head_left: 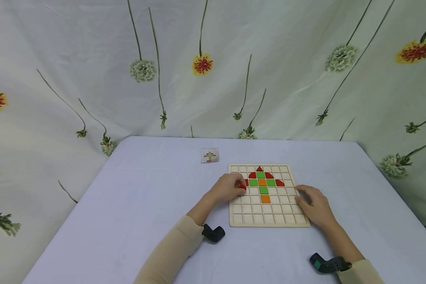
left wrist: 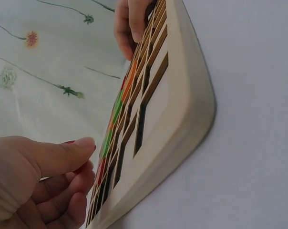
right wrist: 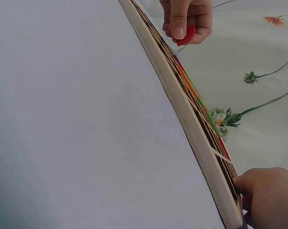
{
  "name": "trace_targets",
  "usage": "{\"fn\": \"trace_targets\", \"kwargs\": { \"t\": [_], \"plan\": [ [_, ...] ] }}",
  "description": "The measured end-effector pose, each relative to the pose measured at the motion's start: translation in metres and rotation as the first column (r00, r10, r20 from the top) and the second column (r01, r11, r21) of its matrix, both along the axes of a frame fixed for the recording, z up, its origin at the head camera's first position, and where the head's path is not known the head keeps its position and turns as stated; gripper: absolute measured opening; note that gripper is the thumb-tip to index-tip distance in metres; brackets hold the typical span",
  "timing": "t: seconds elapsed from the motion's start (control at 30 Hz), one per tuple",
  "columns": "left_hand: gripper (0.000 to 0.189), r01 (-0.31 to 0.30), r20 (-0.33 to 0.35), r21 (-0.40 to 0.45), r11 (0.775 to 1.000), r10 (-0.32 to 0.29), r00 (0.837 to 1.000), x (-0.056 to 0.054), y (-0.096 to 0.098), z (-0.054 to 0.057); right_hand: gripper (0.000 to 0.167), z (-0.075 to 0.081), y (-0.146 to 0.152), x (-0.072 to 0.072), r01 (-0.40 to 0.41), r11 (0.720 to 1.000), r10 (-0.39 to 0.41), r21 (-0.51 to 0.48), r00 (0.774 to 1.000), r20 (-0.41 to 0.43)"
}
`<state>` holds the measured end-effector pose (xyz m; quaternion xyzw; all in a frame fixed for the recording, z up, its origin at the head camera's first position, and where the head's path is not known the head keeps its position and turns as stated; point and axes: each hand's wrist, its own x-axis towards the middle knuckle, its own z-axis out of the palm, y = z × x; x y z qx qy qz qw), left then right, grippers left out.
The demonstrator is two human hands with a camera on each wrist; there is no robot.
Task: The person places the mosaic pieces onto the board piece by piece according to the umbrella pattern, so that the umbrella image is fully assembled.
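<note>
A square wooden grid board (head_left: 246, 221) lies on the table, with red, green and orange tiles set in several of its cells. Over its left part my left hand (head_left: 228, 187) pinches a red tile with a curved edge (right wrist: 190, 34) between thumb and fingers. From the left wrist, the left hand (left wrist: 53, 174) is close beside the board's rim and hides most of that tile. At the board's right edge, my right hand (head_left: 316, 205) rests with thumb and forefinger spread apart, fingertips at the rim. The right wrist view has this hand (right wrist: 270, 195) at the board's corner.
A small card (head_left: 210, 155) printed with a coloured grid pattern lies beyond the board, to its left. A white cloth covers the table (head_left: 127, 205). Behind its far edge hangs a flower-printed curtain (head_left: 291, 71).
</note>
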<state>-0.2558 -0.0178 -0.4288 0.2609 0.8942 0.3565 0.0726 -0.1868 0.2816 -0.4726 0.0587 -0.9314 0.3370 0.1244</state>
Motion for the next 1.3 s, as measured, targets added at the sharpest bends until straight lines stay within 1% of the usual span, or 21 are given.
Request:
{"fn": "trace_targets", "kwargs": {
  "t": [0.2, 0.33, 0.57, 0.73, 0.97, 1.17, 1.3],
  "plan": [
    [0.009, 0.053, -0.003, -0.005, 0.999, -0.053, 0.999, 0.004, 0.007, 0.000, 0.035, 0.000, -0.001, 0.000, 0.001, 1.000, -0.001, 0.000, 1.000, -0.001],
    [0.007, 0.064, -0.003, -0.016, 0.998, -0.064, 0.998, 0.006, 0.011, -0.002, 0.035, 0.000, -0.001, 0.000, 0.002, 1.000, -0.002, 0.003, 1.000, -0.003],
    [0.006, 0.112, 0.015, -0.012, 0.994, -0.112, 0.994, 0.013, 0.019, 0.003, 0.035, 0.000, -0.001, 0.000, 0.001, 1.000, -0.001, 0.012, 1.000, -0.016],
    [0.011, 0.133, 0.026, -0.023, 0.991, -0.132, 0.991, 0.018, 0.025, 0.004, 0.035, 0.000, -0.001, 0.000, 0.002, 1.000, -0.002, 0.014, 1.000, -0.017],
    [0.013, 0.165, 0.018, -0.005, 0.986, -0.165, 0.986, 0.021, 0.032, -0.002, 0.035, 0.000, -0.001, 0.001, 0.000, 1.000, 0.000, 0.008, 1.000, -0.022],
    [0.017, 0.173, 0.045, 0.031, 0.984, -0.174, 0.984, 0.024, 0.036, -0.005, 0.035, 0.000, -0.001, 0.001, -0.002, 1.000, 0.002, 0.005, 1.000, -0.011],
    [0.013, 0.207, 0.035, 0.027, 0.978, -0.208, 0.977, 0.025, 0.039, -0.006, 0.035, 0.000, 0.000, 0.000, -0.004, 1.000, 0.004, 0.005, 1.000, -0.011]
  ]
}}
